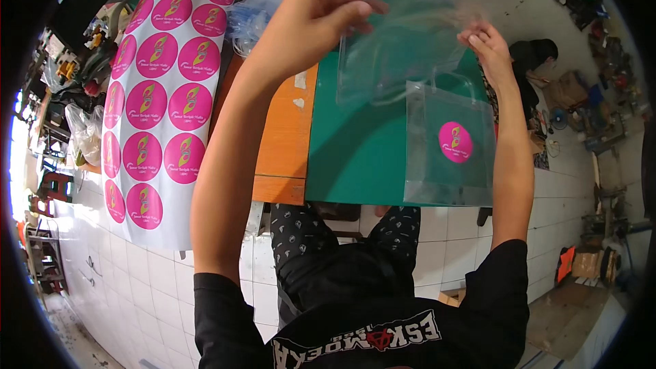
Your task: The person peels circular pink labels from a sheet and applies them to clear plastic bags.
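Note:
A clear plastic bag, smeared by motion, hangs above the far part of the green table surface. My right hand pinches at its right side, and the bit between the fingertips is blurred. My left hand is by the bag's upper left edge, fingers curved and spread, thumb apart from them; I see nothing gripped there. Closer to me lies another clear bag with a looped handle, flat near the table's right edge. A round pink sticker is on its front.
A long white sheet of round pink stickers drapes over the table's left side toward the tiled floor. Beside it are more clear plastic bags and an orange wooden strip. Another person is bent low beyond the right edge.

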Demonstrator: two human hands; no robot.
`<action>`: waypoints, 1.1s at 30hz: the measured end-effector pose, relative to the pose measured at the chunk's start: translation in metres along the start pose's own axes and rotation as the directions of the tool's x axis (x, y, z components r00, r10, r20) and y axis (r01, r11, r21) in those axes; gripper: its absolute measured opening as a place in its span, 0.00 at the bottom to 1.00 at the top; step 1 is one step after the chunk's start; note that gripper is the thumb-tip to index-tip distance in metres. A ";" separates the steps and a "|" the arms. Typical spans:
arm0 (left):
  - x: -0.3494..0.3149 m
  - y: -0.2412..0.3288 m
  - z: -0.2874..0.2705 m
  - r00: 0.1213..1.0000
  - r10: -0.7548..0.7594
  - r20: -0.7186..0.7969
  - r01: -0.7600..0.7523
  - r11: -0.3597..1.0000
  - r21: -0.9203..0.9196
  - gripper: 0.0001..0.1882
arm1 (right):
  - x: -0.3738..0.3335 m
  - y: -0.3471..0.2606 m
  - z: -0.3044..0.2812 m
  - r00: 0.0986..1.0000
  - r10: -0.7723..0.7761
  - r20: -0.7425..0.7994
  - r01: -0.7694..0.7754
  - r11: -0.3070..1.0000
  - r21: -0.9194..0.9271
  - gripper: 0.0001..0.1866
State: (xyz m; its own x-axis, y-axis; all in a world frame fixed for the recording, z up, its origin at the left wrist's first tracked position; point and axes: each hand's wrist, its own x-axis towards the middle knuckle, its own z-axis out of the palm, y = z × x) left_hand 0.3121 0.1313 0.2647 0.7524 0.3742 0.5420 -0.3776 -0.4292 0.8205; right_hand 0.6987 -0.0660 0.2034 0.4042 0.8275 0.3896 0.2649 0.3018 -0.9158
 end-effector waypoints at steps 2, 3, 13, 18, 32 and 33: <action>0.000 0.000 0.007 0.980 0.156 0.122 -0.171 0.978 0.121 0.15 | -0.029 -0.004 0.009 0.997 -0.019 -0.078 0.003 0.979 -0.201 0.10; -0.009 0.005 0.007 0.970 0.165 0.177 -0.215 0.924 0.317 0.15 | -0.041 -0.007 0.011 0.986 -0.056 -0.154 -0.010 0.918 -0.396 0.08; -0.118 -0.054 -0.034 0.772 0.173 0.612 -0.625 0.390 0.677 0.16 | -0.126 0.002 0.079 0.880 -0.433 0.195 0.412 0.492 -0.767 0.12; -0.141 -0.103 -0.051 0.790 0.099 0.605 -0.584 0.422 0.693 0.16 | -0.128 0.034 0.105 0.935 -0.308 0.175 0.339 0.641 -0.688 0.14; -0.160 -0.101 -0.005 0.890 -0.345 0.297 -0.057 0.563 0.825 0.29 | -0.182 0.018 0.201 0.935 0.140 0.326 0.245 0.409 -0.879 0.35; -0.162 -0.104 -0.004 0.873 -0.382 0.304 -0.037 0.569 0.821 0.32 | -0.186 0.027 0.202 0.922 0.202 0.329 0.244 0.353 -0.903 0.36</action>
State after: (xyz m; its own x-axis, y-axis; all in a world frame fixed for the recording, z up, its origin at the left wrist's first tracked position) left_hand 0.2271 0.1190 0.0920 0.9649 0.2408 0.1047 0.2005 -0.9332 0.2982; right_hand 0.4540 -0.1167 0.0867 0.1387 0.9801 0.1421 0.9829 -0.1187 -0.1405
